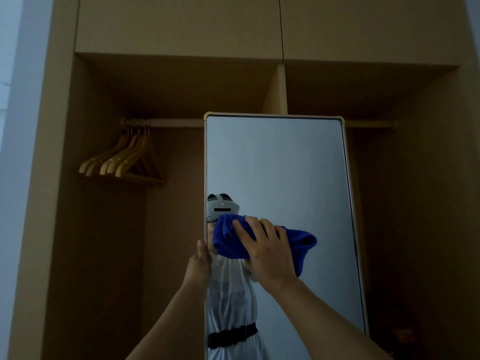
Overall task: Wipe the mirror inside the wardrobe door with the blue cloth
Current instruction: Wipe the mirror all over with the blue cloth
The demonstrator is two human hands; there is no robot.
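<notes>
You're mid-wipe: your right hand presses the blue cloth flat against the mirror, fingers spread and slightly bent over the bunched fabric, palm on top, so it bears down on the cloth more than it clutches it. The cloth sits low on the glass near the left edge, approx 7 o'clock from the mirror's centre, w/ one end trailing toward 3 o'clock. Your left hand steadies the mirror's left edge just at 9 o'clock of the cloth; thumb lies up along the frame, other fingers go behind it, out of view, so it looks like a grip round the edge, tho I can't see them. The mirror stands in front of the open wardrobe; wooden hangers hang on the rail up at 10 o'clock. Judging by position, only the lower-left zone is being worked; the big upper area toward 12 and the right strip toward 3 prob still need passes. Next move calls for sweeping the cloth across toward 3 o'clock w/ even pressure, then working upward in overlapping rows. Keep the left hand braced so the panel doesn't swing, & re-bunch the loose tail so it doesn't drag or smear.
</notes>
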